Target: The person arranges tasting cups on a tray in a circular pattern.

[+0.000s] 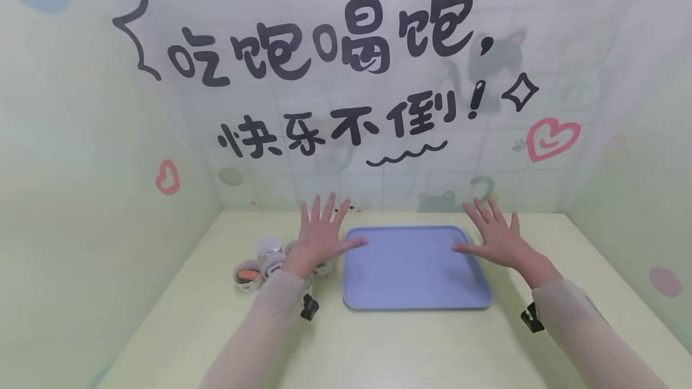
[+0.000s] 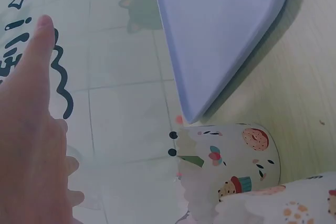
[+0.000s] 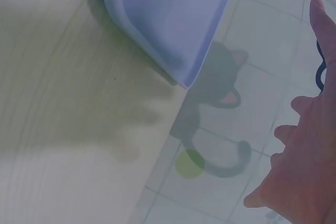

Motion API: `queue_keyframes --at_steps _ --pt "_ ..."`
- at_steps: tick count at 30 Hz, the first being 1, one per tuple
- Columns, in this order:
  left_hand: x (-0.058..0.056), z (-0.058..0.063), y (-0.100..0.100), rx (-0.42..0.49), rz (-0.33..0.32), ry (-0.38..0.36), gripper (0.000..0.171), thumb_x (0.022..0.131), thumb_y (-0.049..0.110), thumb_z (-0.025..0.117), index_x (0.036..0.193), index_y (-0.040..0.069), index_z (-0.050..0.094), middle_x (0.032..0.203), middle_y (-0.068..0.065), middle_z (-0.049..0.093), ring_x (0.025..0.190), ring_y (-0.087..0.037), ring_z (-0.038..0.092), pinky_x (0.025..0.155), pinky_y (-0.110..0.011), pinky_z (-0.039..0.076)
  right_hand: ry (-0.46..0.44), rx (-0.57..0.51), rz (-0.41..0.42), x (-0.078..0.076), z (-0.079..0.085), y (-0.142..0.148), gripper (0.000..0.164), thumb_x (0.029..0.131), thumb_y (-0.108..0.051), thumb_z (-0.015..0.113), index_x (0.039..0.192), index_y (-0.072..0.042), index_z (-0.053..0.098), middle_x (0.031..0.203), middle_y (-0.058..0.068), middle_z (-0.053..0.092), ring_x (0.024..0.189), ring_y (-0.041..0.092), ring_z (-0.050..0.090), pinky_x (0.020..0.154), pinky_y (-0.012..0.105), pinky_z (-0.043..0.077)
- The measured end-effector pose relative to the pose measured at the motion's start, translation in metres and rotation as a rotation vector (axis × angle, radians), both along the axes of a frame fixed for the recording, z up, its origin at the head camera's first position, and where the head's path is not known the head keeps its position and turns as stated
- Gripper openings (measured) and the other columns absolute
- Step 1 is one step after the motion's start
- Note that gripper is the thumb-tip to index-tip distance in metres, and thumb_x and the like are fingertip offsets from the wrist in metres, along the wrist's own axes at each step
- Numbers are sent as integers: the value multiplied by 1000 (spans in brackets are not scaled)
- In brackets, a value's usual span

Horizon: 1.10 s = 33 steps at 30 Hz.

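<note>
Both hands are held up over the table with fingers spread and nothing in them. My left hand (image 1: 320,238) hovers beside the left edge of a pale blue-purple tray (image 1: 416,272), its thumb overlapping the tray's corner in the head view. At the other side, my right hand (image 1: 500,242) has its thumb pointing inward over the tray's right edge. Below my left hand and forearm stands a cluster of small paper cups (image 1: 241,284), partly hidden by the sleeve. One holds an orange piece (image 1: 249,274). The left wrist view shows a cup (image 2: 231,153) printed with cupcakes and doughnuts.
The light wooden table (image 1: 389,347) meets a pale back wall (image 1: 303,185) with large dark lettering, hearts and faint cat drawings. Similar printed walls rise on the left and right. A black clip-like piece (image 1: 309,307) sits at the left wrist and another (image 1: 533,318) at the right.
</note>
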State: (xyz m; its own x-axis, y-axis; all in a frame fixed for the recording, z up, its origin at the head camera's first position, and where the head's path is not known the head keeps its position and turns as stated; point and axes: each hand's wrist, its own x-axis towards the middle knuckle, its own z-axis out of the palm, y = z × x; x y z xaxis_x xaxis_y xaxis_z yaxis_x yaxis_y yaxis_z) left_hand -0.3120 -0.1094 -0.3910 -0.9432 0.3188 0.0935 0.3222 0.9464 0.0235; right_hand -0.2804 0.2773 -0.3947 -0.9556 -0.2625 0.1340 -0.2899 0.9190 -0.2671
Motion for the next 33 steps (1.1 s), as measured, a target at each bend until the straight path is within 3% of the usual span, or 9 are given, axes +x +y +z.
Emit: queue_keyframes --at_steps 6,15,20,33 --pt "6 -2 3 11 -13 25 104 82 85 43 161 25 10 170 -8 3 155 -43 0 122 -69 1 1 8 -2 5 -6 5 106 82 -66 66 158 -9 20 165 24 11 150 53 6 107 85 0" --pt "5 -2 5 -4 -67 90 101 83 86 40 161 26 17 170 -5 11 156 -40 4 125 -62 4 -3 -30 19 12 -11 11 106 81 -61 70 157 -3 23 163 29 15 148 54 13 110 82 3" --pt "6 0 2 -11 -43 92 100 82 86 40 160 27 18 170 -3 11 156 -39 4 126 -60 4 -6 -25 37 12 -17 10 106 82 -61 70 157 -2 24 162 29 20 149 52 16 112 80 5" --pt "18 -2 -10 2 -70 81 102 83 85 41 161 23 17 169 -6 12 156 -39 6 127 -57 6 2 -10 58 20 -30 6 107 80 -61 72 155 2 27 160 29 25 147 50 22 114 76 13"
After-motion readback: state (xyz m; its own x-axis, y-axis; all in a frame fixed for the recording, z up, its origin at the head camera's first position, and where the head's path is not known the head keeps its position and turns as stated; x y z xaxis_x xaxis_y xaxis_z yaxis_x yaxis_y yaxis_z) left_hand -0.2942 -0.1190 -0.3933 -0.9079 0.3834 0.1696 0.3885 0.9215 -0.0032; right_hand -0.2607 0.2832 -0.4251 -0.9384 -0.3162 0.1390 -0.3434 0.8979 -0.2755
